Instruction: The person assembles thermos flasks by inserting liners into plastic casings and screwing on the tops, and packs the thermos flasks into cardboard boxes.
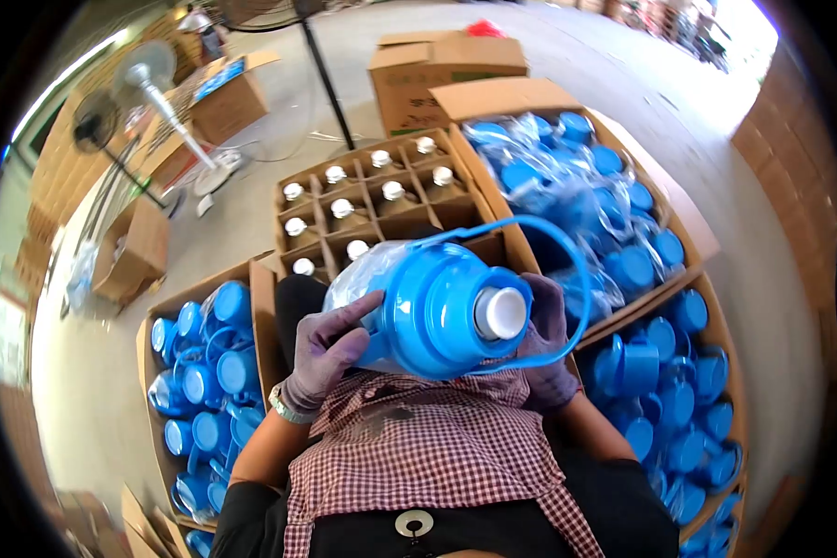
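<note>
"What is in front of the wearer?"

"A blue flask (pixel 432 312), tilted over the lap, its white stopper (pixel 500 313) pointing right and towards us. Cloudy, see-through plastic covers its far end. A blue handle (pixel 530 221) loops out to the right, past the stopper."

"And the hands?"

"Both wear purple-grey gloves. The left hand (pixel 324 352) pinches the flask's left side, forefinger laid along the blue part, thumb below it. The right hand (pixel 551 321) is at the other side, seen through the loop of the handle and partly covered by it. Its fingertips are hidden, so I can't tell how firmly it grips."

"What is the person wearing?"

"A checked apron (pixel 428 456), and a watch (pixel 291 406) on the left wrist."

"What stands around?"

"Just beyond the flask, a divided carton (pixel 456 216) with white-capped bottles (pixel 392 190) in its compartments. To the left, a box of blue cups (pixel 237 372). To the right, one box holds blue pieces among clear bags (pixel 567 209); nearer, another holds blue mugs (pixel 676 402)."

"Further off?"

"Standing fans (pixel 149 65) at upper left, and another person (pixel 205 33), small and blurred."
</note>
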The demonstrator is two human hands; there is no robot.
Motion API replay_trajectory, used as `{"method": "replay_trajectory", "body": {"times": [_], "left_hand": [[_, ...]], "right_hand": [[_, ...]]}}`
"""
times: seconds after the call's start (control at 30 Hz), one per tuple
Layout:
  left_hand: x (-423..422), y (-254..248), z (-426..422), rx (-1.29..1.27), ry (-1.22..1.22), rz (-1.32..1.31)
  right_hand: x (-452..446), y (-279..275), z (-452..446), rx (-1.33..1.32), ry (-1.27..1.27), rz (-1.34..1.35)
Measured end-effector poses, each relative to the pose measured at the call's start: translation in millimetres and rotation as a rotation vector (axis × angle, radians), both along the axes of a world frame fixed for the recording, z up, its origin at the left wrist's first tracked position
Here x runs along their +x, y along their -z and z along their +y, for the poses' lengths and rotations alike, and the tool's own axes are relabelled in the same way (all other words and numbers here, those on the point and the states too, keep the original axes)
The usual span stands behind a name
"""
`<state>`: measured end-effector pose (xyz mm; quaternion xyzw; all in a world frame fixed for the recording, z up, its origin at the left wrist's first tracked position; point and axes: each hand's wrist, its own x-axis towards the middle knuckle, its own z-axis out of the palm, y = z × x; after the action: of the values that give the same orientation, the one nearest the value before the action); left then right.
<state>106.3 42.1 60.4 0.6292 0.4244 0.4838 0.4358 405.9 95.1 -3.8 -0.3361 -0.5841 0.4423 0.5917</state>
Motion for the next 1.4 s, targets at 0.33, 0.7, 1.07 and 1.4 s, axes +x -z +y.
{"method": "replay_trajectory", "body": {"times": [0.33, 0.7, 1.07, 1.4], "left_hand": [[117.7, -24.5, 16.1, -0.359, 0.720, -0.329], [142.4, -65.7, 14.3, 0.732, 0.711, 0.257], [-64.1, 38.2, -4.9, -0.151, -0.379, -0.226], [-61.4, 55.3, -2.2, -0.228, -0.448, -0.339]], "right_hand": [[81.3, 24.9, -58.6, -0.482, -0.404, 0.024], [131.4, -28.2, -70.9, -0.053, 0.241, -0.136], [207.5, -127.0, 18.6, -0.019, 0.453, -0.843], [149.2, -185.5, 184.6, 0.088, -0.261, -1.570]]}}
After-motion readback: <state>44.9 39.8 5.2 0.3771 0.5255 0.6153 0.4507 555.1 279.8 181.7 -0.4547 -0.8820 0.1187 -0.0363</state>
